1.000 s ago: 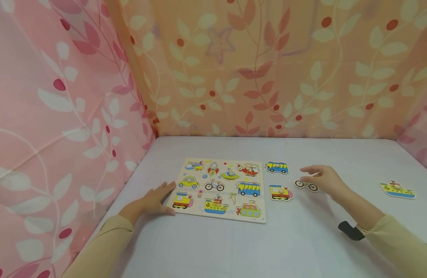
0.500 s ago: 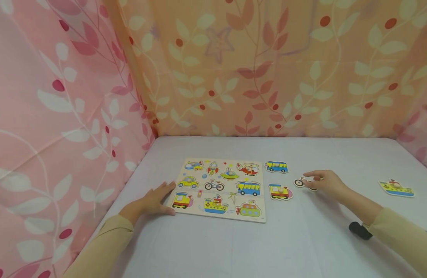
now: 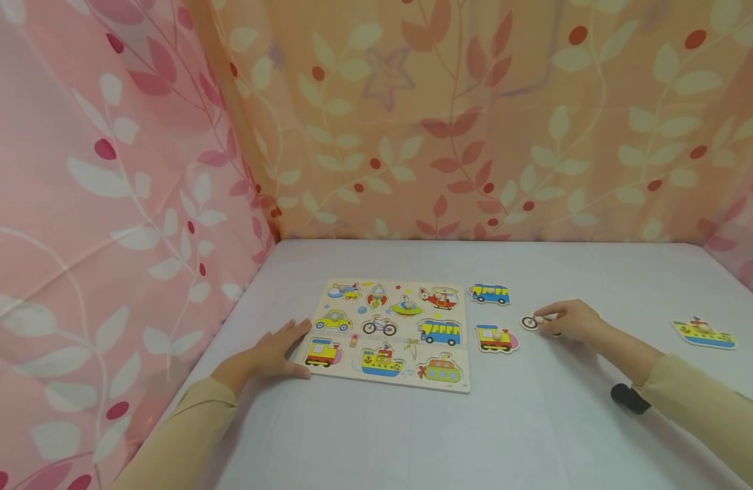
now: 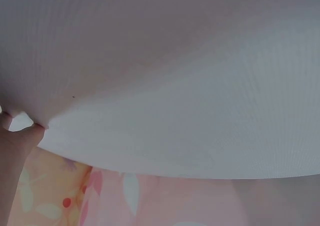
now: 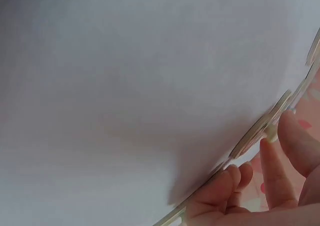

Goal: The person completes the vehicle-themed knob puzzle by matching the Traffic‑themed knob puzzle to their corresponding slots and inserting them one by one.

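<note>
A wooden puzzle board [image 3: 407,386] with vehicle pictures lies on the table. My left hand [image 3: 269,354] rests at its left edge, fingers extended and thumb by the near corner. In the left wrist view only part of that hand [image 4: 20,141] shows. To the right of the board, my right hand [image 3: 575,321] pinches the knob of the bicycle puzzle piece [image 3: 527,322], covering much of it. The right wrist view shows thumb and index finger on the small knob [image 5: 271,132], the piece edge-on and low over the table.
A bus piece [image 3: 489,295] and a train piece [image 3: 496,338] lie between the board and my right hand. Farther right is a ship piece [image 3: 702,333]. A black object [image 3: 629,399] sits under my right wrist. Patterned curtains [image 3: 382,136] stand behind and at the sides.
My right hand has come down onto the bicycle piece, and its thumb and finger have closed on the knob. The left hand stays at the board's edge.
</note>
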{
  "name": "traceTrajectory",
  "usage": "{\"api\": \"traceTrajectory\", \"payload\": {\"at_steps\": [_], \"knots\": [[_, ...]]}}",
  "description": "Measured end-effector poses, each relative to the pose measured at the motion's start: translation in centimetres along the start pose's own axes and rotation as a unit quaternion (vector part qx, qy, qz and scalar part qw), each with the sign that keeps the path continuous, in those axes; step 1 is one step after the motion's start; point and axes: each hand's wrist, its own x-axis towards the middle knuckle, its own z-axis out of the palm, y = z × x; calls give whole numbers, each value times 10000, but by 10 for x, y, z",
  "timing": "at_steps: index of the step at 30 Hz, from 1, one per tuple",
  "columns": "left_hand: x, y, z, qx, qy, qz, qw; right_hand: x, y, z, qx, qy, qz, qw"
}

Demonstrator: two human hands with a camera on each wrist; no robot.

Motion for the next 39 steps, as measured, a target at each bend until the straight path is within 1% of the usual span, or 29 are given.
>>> {"api": "traceTrajectory", "payload": {"at_steps": [7, 16, 20, 25, 32, 34, 39], "knots": [[1, 0, -1, -15, 27, 49, 10000, 9, 2, 0, 150, -59, 332, 9993], [1, 0, 0, -49, -2, -14, 10000, 11, -3, -1, 149, -150, 431, 9988], [0, 1, 0, -101, -12, -71, 9999, 12, -7, -4, 153, -268, 354, 9989], [-1, 1, 0, -46, 16, -117, 9999, 9, -17, -8, 318, -430, 187, 9984], [-1, 1, 0, -24, 4, -74, 10000, 1, -32, -8, 362, -406, -130, 9984], [-1, 1, 0, -12, 1, -68, 10000, -1, -37, -8, 390, -413, -149, 9983], [-1, 2, 0, 20, 2, -81, 10000, -3, -47, -5, 467, -477, -42, 9978]]}}
